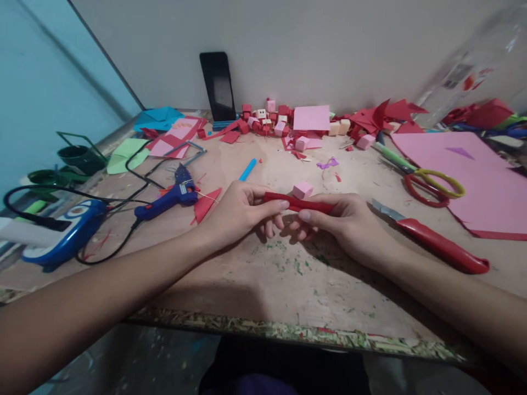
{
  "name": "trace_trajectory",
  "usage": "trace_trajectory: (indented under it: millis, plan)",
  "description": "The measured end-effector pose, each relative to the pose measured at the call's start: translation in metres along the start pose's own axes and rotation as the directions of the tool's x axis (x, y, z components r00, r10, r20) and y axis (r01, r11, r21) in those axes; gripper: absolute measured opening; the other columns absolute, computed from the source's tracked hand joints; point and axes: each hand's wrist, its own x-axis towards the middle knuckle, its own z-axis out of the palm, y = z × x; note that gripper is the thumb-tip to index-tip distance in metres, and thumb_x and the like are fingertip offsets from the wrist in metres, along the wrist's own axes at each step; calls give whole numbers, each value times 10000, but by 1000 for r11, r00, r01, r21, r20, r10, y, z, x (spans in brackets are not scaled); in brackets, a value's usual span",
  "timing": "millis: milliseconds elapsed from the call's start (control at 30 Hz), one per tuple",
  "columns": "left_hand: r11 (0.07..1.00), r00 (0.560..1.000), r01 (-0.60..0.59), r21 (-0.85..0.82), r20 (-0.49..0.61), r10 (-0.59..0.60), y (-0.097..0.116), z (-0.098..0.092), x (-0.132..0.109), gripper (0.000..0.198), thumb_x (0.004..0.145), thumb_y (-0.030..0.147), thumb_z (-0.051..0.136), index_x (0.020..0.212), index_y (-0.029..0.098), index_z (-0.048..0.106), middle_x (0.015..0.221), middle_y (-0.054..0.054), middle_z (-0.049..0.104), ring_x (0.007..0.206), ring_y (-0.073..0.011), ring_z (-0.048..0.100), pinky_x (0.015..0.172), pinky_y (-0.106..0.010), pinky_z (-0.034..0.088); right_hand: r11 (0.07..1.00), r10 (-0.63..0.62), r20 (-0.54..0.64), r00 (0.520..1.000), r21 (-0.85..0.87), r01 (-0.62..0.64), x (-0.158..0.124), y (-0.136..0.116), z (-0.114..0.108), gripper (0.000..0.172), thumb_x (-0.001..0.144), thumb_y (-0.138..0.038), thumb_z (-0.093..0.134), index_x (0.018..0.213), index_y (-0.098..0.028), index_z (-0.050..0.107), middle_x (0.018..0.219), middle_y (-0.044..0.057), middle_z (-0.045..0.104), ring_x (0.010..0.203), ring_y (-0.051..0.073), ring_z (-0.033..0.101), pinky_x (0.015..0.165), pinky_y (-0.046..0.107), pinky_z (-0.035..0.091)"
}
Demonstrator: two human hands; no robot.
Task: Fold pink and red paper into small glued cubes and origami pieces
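A narrow red paper strip, which looks folded, is stretched level between my two hands above the table. My left hand pinches its left part between thumb and fingers. On the right part, my right hand grips it the same way, thumb on top. The two thumb tips are close together near the strip's middle. Just behind the strip sits a small pink paper cube. Beyond my left hand lies a blue stick-like piece, partly hidden by that hand.
At left are a blue glue gun and a blue power strip with black cords. Scissors, a red-handled knife and pink paper lie at right. A phone leans on the wall beside several small paper cubes.
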Motion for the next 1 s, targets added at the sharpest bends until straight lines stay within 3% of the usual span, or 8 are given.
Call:
trace_trajectory:
  millis: [200,600,1000]
  plan:
    - [1000,1000,11,-22,26,-10,2,2,0,225,907,280,695,798,88,734,648,-55,737,467,-112,657,464,-186,542,998,-28,-10,1000,-48,28,0,-2,1,220,786,-342,873,874,-155,799,773,40,773,622,129,685,604,239,582]
    - [999,1000,-20,-26,2,21,0,2,1,226,911,251,689,757,91,734,620,-48,730,448,-115,651,443,-190,540,998,7,6,1000,-69,-7,0,-4,-1,242,811,-399,854,883,-170,820,857,76,812,669,169,741,625,268,602]
    - [999,1000,-30,26,-5,30,-1,0,1,255,925,272,684,750,94,738,660,-60,738,499,-117,655,493,-207,551,998,60,21,998,-7,-60,2,-2,-5,325,795,-469,861,865,-154,821,803,91,798,675,189,761,630,267,580]
